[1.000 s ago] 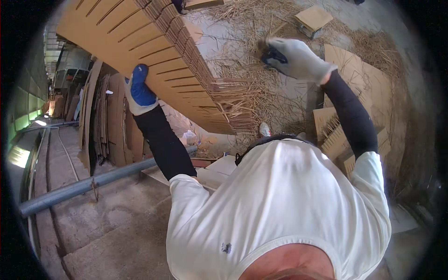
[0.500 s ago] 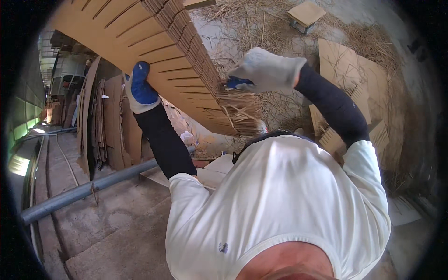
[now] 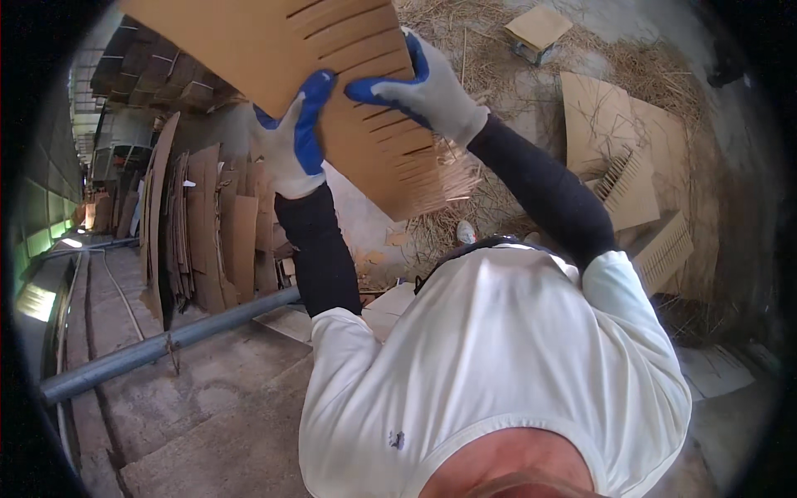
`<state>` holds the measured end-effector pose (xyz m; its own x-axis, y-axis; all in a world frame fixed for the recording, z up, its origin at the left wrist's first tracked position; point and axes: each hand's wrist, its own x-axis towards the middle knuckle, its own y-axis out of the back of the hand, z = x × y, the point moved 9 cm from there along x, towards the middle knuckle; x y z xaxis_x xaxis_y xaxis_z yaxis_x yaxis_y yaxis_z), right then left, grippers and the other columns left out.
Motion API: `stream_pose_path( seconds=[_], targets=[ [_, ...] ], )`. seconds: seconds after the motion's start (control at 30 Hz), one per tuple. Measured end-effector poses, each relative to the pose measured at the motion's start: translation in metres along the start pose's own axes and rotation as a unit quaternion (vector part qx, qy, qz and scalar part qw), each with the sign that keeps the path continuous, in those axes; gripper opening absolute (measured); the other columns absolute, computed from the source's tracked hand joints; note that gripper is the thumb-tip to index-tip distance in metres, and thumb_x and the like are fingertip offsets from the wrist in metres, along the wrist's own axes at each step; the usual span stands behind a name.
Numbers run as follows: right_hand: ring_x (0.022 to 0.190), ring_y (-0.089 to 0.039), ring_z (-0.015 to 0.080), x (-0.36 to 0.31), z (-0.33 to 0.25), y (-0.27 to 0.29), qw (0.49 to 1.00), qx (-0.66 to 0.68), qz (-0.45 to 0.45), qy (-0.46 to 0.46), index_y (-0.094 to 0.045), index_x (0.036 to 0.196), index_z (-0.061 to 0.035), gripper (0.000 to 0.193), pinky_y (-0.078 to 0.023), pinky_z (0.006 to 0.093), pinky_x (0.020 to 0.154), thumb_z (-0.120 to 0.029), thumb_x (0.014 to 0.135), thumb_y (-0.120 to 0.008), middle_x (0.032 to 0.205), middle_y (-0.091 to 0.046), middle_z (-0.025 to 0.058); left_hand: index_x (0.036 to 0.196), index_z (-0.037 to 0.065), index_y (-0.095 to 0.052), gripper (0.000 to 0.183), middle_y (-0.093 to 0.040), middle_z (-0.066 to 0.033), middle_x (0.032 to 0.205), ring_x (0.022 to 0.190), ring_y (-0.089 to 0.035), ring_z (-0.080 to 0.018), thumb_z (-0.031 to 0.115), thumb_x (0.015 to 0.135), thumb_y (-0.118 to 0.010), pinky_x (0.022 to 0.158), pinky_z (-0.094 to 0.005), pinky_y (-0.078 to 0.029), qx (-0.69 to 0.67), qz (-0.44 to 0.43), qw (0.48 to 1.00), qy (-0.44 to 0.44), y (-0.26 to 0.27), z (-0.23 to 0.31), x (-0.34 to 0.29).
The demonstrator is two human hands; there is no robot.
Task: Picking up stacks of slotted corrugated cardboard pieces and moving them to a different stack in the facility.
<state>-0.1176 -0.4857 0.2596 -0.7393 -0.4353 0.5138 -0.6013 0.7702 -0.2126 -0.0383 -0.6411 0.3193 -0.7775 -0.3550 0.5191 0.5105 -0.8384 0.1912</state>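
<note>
A stack of slotted brown cardboard (image 3: 374,137) is held up in front of me, with a row of narrow cuts along its right side. On its left edge my left hand (image 3: 297,141), in a white and blue work glove, is closed with the thumb on the top face. My right hand (image 3: 440,91), gloved the same way, grips the right edge, its thumb laid across the cuts. The fingers under the cardboard are hidden. Frayed strips (image 3: 458,176) stick out at the near right corner. The cardboard's far end runs out of view.
Thin cardboard scraps (image 3: 465,66) litter the floor ahead. More slotted cardboard pieces (image 3: 610,149) lie at the right. A small box (image 3: 538,31) stands at the far right. Upright cardboard sheets (image 3: 199,224) lean at the left, behind a grey pipe (image 3: 183,332).
My right hand has moved from the frayed near corner to the right edge and taken hold there. The cardboard has tilted, so its layered side no longer shows. My left hand has shifted right.
</note>
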Motion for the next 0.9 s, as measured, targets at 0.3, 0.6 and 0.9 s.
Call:
stream_pose_path(
  seconds=[0.3,0.6,0.9],
  targets=[
    [0.095,-0.063,0.0145,0.003,-0.010,0.057,0.992,-0.007,0.120,0.028,-0.056,0.117,0.0034,0.042,-0.053,0.0290,0.085,-0.011,0.081,-0.073,0.109,-0.065,0.0101,0.125,0.000,-0.049,0.052,-0.065,-0.0095,0.106,0.090,-0.064,-0.0180,0.010,0.081,-0.074,0.086,-0.0279,-0.050,-0.215,-0.107,0.970,0.030,-0.050,-0.020,0.008],
    [0.086,-0.066,0.0130,0.002,-0.019,0.094,0.970,0.102,0.220,0.001,-0.061,0.111,0.0008,0.031,-0.055,0.0270,0.076,-0.016,0.087,-0.069,0.098,-0.068,0.0066,0.120,0.000,-0.053,0.047,-0.063,-0.0084,0.113,0.094,-0.063,-0.0135,0.002,0.079,-0.075,0.082,-0.0259,-0.051,-0.107,-0.164,0.969,0.150,-0.059,-0.085,-0.066],
    [0.097,-0.065,0.0150,0.001,-0.034,0.085,0.983,0.082,0.163,0.015,-0.056,0.119,-0.0007,0.034,-0.054,0.0292,0.085,-0.019,0.092,-0.063,0.107,-0.065,0.0079,0.119,-0.003,-0.049,0.053,-0.063,-0.0113,0.109,0.097,-0.064,-0.0202,0.000,0.074,-0.077,0.083,-0.0321,-0.057,-0.195,-0.180,0.954,0.138,-0.068,-0.090,-0.071]
  ],
)
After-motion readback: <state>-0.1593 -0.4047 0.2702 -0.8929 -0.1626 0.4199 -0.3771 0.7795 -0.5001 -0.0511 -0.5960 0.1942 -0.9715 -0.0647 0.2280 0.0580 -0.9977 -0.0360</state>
